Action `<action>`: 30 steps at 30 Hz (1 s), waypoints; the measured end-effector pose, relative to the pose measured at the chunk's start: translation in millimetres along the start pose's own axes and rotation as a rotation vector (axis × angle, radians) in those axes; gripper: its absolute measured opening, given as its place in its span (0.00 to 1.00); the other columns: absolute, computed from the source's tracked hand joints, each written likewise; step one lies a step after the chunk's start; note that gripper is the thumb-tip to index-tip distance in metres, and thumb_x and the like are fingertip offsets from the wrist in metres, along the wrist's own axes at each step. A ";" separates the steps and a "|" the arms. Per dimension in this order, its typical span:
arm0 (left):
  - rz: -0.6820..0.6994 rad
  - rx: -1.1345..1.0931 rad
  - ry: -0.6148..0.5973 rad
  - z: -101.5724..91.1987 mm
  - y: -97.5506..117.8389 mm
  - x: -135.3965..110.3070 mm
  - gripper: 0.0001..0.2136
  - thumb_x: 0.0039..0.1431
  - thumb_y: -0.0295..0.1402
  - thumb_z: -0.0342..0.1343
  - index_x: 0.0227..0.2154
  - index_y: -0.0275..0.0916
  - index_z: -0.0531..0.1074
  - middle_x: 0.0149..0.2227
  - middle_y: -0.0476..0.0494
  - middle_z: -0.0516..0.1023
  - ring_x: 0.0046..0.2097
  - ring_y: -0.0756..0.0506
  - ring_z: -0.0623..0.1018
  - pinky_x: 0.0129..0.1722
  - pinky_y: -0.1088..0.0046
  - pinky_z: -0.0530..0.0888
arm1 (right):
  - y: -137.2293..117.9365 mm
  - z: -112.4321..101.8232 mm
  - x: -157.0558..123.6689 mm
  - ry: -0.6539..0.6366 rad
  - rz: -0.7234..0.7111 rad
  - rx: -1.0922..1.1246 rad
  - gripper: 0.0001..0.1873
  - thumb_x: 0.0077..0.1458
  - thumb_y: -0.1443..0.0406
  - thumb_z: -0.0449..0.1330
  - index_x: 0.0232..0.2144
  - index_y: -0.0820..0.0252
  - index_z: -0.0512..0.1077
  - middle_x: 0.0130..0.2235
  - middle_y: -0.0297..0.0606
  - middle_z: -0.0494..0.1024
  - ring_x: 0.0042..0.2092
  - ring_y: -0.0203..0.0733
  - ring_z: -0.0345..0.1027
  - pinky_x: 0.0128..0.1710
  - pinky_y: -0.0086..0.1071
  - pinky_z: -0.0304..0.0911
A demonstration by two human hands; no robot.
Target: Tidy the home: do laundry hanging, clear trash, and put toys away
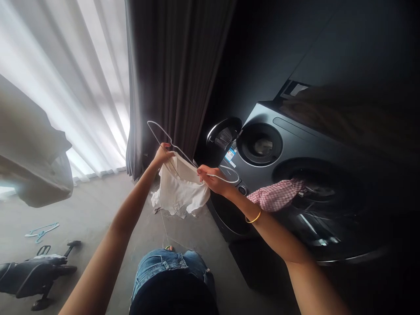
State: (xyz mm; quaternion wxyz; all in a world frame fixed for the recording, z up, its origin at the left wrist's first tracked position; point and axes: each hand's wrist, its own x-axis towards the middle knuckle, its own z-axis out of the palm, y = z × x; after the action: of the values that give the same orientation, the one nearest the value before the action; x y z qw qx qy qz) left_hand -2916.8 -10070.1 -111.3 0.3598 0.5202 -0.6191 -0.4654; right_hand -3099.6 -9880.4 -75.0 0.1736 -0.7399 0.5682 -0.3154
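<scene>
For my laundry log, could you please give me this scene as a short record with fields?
Left hand: grips the wire hanger at the white garment's top edge
Right hand: pinches the hanger's other end
Garment: hangs crumpled below both hands
Washing machine: dark, to the right; red checked cloth hangs out of it
Floor: blue hanger, far left

Nothing legible — sticker (230,154) blurred

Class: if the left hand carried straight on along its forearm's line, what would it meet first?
Probably the dark curtain, beyond the wire hanger that the left hand grips; depth is unclear.
</scene>
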 end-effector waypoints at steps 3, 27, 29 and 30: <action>-0.034 -0.041 -0.044 -8.1 3.3 -1.8 0.24 0.42 0.25 0.64 0.45 0.39 0.67 0.31 0.52 0.68 0.27 0.52 0.69 0.30 0.73 0.70 | -6.1 -5.8 -4.0 0.014 0.057 -0.016 0.26 0.70 0.50 0.42 0.48 0.58 0.73 0.22 0.29 0.71 0.26 0.36 0.68 0.33 0.28 0.60; 0.564 0.196 -0.204 -69.1 36.2 -77.6 0.33 0.52 0.34 0.61 0.62 0.42 0.62 0.46 0.42 0.75 0.49 0.42 0.75 0.51 0.65 0.70 | -34.1 -70.8 -26.1 -0.257 0.091 0.033 0.19 0.64 0.58 0.51 0.27 0.60 0.74 0.25 0.36 0.76 0.29 0.37 0.67 0.33 0.31 0.61; 0.613 0.179 -0.136 -83.5 33.2 -86.3 0.42 0.50 0.40 0.65 0.67 0.44 0.54 0.59 0.38 0.69 0.62 0.37 0.68 0.59 0.61 0.66 | -35.5 -83.7 -35.3 -0.118 0.094 0.182 0.20 0.64 0.53 0.51 0.27 0.58 0.71 0.22 0.35 0.74 0.26 0.37 0.65 0.31 0.32 0.61; 0.601 0.174 -0.068 -87.1 29.8 -89.7 0.44 0.50 0.41 0.65 0.68 0.43 0.52 0.62 0.36 0.67 0.65 0.35 0.64 0.60 0.59 0.64 | -35.9 -88.8 -40.0 -0.071 0.091 0.242 0.21 0.63 0.50 0.52 0.27 0.58 0.70 0.21 0.34 0.73 0.25 0.37 0.65 0.31 0.32 0.62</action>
State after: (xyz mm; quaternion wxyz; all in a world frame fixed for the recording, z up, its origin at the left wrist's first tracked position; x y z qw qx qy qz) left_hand -2827.1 -9999.1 -52.7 0.4144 0.3269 -0.7943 -0.3008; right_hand -3138.5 -9822.8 2.2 0.2957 -0.6977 0.5524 -0.3473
